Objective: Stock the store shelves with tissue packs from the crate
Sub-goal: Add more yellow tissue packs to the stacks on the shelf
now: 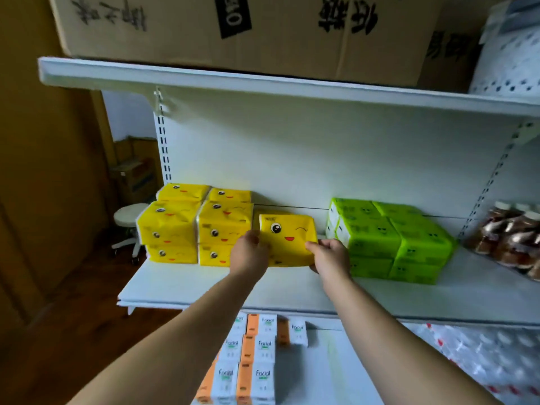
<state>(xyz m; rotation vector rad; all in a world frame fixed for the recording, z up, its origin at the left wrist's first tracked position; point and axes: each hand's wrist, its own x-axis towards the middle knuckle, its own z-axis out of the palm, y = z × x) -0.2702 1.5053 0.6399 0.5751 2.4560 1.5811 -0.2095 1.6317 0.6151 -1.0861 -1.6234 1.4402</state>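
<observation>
- The person is holding a bright yellow plastic-wrapped tissue pack with a winking cartoon face over the white metal middle shelf. It is sitting in the gap between the stacked yellow tissue packs and the stacked lime-green tissue packs.
- Its long axis is running left to right along the shelf, and the printed face is tilting up toward the camera.
- The left hand is gripping the pack's left edge with curled fingers. The right hand is pinching its lower right corner, thumb on top.
- Both hands are hiding the pack's lower corners, so I cannot tell whether it is resting on the shelf.
- The gap is only slightly wider than the pack, and bare shelf is lying open in front, up to the front edge.
- Orange-and-white "Facial" packs are sitting on the shelf below, partly covered by the forearms.
</observation>
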